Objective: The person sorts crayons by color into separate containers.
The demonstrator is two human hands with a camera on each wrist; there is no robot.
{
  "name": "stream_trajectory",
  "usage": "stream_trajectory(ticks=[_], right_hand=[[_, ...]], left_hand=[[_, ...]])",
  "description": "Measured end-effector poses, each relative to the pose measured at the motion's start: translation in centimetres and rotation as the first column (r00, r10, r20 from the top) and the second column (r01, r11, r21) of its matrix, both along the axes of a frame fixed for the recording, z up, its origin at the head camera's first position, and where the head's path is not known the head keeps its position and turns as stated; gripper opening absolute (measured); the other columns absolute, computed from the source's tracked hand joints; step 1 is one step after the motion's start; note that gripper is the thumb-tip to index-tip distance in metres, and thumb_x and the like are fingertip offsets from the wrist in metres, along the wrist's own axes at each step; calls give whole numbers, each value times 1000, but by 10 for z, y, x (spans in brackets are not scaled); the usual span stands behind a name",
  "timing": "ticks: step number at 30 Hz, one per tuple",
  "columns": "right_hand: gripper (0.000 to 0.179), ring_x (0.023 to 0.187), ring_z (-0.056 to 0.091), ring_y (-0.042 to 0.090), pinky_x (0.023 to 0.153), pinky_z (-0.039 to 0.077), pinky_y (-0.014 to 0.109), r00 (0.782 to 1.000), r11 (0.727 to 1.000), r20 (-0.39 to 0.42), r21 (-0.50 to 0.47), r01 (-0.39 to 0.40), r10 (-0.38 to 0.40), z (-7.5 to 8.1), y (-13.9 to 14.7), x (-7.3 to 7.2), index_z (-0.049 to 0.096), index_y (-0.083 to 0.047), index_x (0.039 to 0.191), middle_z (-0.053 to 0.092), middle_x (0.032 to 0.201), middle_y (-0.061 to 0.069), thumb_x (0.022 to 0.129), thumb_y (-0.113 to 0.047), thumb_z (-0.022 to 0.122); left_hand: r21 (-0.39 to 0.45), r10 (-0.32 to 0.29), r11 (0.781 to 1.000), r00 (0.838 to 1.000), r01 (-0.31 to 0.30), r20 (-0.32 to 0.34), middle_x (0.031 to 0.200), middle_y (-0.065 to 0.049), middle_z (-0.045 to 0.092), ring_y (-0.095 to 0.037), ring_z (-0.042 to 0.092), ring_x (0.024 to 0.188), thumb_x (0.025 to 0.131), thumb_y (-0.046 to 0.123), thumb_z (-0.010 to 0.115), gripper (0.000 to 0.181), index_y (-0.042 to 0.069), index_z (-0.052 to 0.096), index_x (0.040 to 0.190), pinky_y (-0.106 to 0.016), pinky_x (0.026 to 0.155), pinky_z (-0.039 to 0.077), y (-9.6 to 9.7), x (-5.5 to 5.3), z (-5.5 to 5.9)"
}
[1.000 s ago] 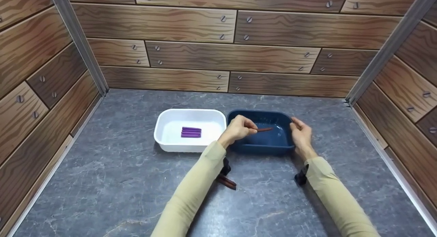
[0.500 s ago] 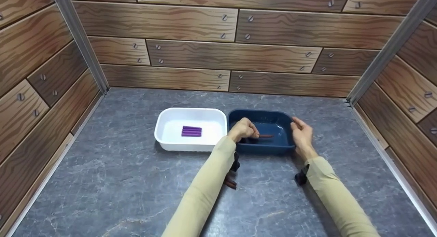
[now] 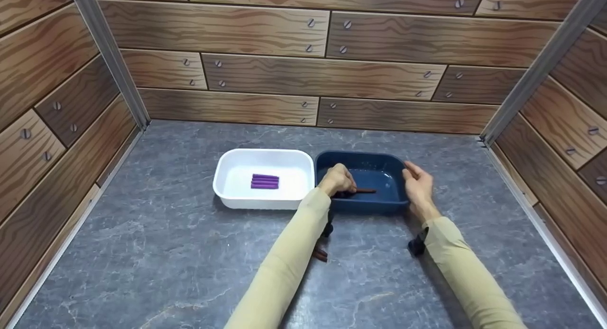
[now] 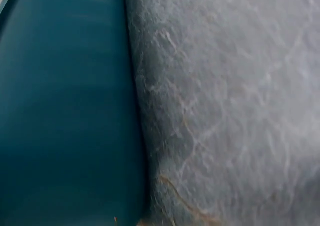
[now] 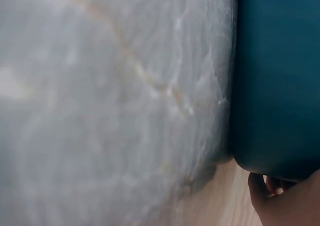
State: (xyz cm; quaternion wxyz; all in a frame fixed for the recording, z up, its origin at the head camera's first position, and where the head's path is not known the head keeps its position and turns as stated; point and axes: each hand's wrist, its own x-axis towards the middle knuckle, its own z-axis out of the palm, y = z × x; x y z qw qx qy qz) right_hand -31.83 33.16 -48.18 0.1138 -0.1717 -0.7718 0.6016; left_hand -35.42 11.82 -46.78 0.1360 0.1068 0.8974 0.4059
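Pinching a brown stick [image 3: 367, 190], left hand [image 3: 337, 178] reaches into blue tray [image 3: 370, 206].

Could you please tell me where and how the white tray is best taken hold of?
Probably grip the white tray by its left end, coming from the person's left: the rim is raised and free there, with the purple sticks away from it, while the right end sits close against the blue tray.
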Motion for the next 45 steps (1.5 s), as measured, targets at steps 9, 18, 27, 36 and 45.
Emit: stream_trajectory(ticks=[9, 18, 27, 36, 45], right_hand=[[45, 138, 41, 25, 113, 35, 38, 1000, 1000, 22, 10, -3, 3, 0, 0, 0, 41, -9, 150, 42, 152, 14, 105, -15, 42], [45, 139, 41, 25, 114, 34, 37, 1000, 1000, 12, 8, -12, 12, 0, 1, 1, 41, -7, 149, 42, 152, 14, 105, -13, 41], [45, 138, 41, 25, 114, 34, 36, 1000, 1000, 2, 5, -9, 9, 2, 1, 0, 41, -5, 148, 43, 152, 15, 104, -12, 42], [45, 138, 42, 25, 113, 35, 36, 1000, 999, 7, 28, -24, 24, 1, 0, 1, 41, -7, 149, 43, 152, 14, 105, -14, 42], [45, 138, 43, 26, 113, 35, 36, 1000, 999, -5, 34, -22, 22, 1, 3, 1, 41, -6, 149, 43, 152, 15, 105, -13, 42]], left_hand=[[-8, 1, 1000, 1000, -1, -7, 99, -1, 76, -18, 67, 88, 73, 6, 85, 8, 9, 81, 79, -27, 89, 53, 0, 0, -2], [0, 11, 1000, 1000, -11, 0, 96, 0, 76, -16, 67, 90, 71, 7, 87, 8, 11, 81, 76, -26, 84, 55, 1, 2, -1], [10, 7, 1000, 1000, -7, -6, 90, -1, 76, -18, 68, 87, 70, 8, 88, 9, 10, 81, 76, -27, 86, 54, 0, 1, -1], [156, 9, 988, 1000, -11, 12, 86, -1, 76, -11, 61, 79, 73, 3, 83, 10, 9, 80, 81, -21, 66, 49, -4, -1, -1], [285, -18, 958, 999, 26, -29, 96, -2, 75, -8, 65, 78, 78, 7, 81, 15, 6, 79, 93, -22, 67, 52, -10, 4, 12]])
